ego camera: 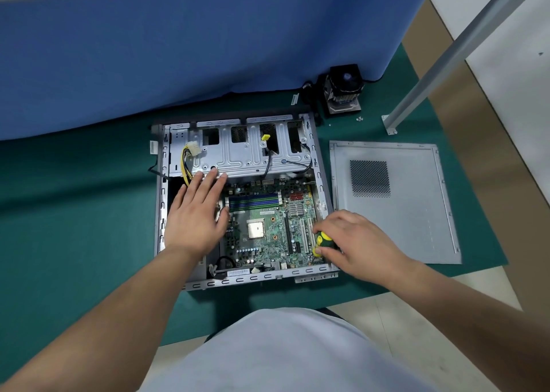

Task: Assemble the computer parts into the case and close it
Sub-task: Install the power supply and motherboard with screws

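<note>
An open grey computer case (162, 213) lies flat on the green mat. Inside it sits a green motherboard (268, 228) with a bare CPU (256, 230) in the middle. My left hand (196, 213) lies flat with straight fingers over the board's left part, its fingertips at the silver drive cage (238, 156). My right hand (354, 243) grips a yellow-and-green screwdriver (323, 241) at the board's right front corner; its tip is hidden. The grey side panel (410, 201) lies to the right of the case. A black CPU cooler (342, 91) stands behind it.
A blue partition (208, 49) rises right behind the case. A metal post (431, 73) with its foot bracket stands at the back right, with small screws (360, 119) near it. Yellow and black cables (187, 159) hang in the case's back left. The mat's edge runs along the right.
</note>
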A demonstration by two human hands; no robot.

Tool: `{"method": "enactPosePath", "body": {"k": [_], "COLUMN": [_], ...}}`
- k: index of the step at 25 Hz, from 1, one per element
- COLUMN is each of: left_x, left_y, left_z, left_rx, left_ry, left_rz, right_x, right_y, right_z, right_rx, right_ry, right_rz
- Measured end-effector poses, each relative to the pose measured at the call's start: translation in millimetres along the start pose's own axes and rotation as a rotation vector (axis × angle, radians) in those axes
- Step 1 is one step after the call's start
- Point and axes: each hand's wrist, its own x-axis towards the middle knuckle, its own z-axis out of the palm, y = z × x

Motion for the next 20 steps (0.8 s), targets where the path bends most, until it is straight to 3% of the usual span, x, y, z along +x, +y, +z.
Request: {"method": "enactPosePath", "body": {"k": [6,11,16,20], "left_x": [0.3,0.5,0.0,-0.3], "left_y": [1.5,1.6,1.8,3.2], "left_z": [-2.7,-4.0,-4.8,-7.3], "left_rx": [0.004,-0.003,-0.008,-0.017], "left_ry": [-0.012,-0.019,-0.028,-0.032], "left_rz": [-0.004,-0.007,-0.01,-0.014], "right_x": [-2.2,2.0,1.2,3.4], "right_y": [-3.2,-17.6,-25.5,-35.6], "right_z": [-2.5,-7.6,-19.6,-16.4], "right_rx": [-0.022,-0.211,-0.149,-0.331], "right_ry": [-0.036,-0.145,-0.269,-0.244], "right_rz": [-0.002,-0.052,-0.074,0.04]}}
